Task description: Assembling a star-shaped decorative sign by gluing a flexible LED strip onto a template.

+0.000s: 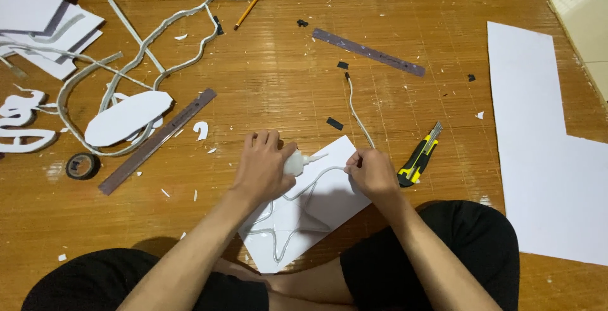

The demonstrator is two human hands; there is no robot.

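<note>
From the head view, the left hand (265,164) clenches a white glue bottle (297,161), nozzle aimed at the strip (354,111) that the right hand (372,173) pinches against the white board (329,200) on the floor (285,76). Gluing the star outline seems underway; the next stretch calls for steady pressing. A knife (418,157) lies just beside.

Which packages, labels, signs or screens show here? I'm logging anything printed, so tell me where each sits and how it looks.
Glue bottle: under the left hand, small, white, with a pointed nozzle; no label visible.
Two rulers: on the floor, long, grey, with fine markings.
No signs or screens.
</note>
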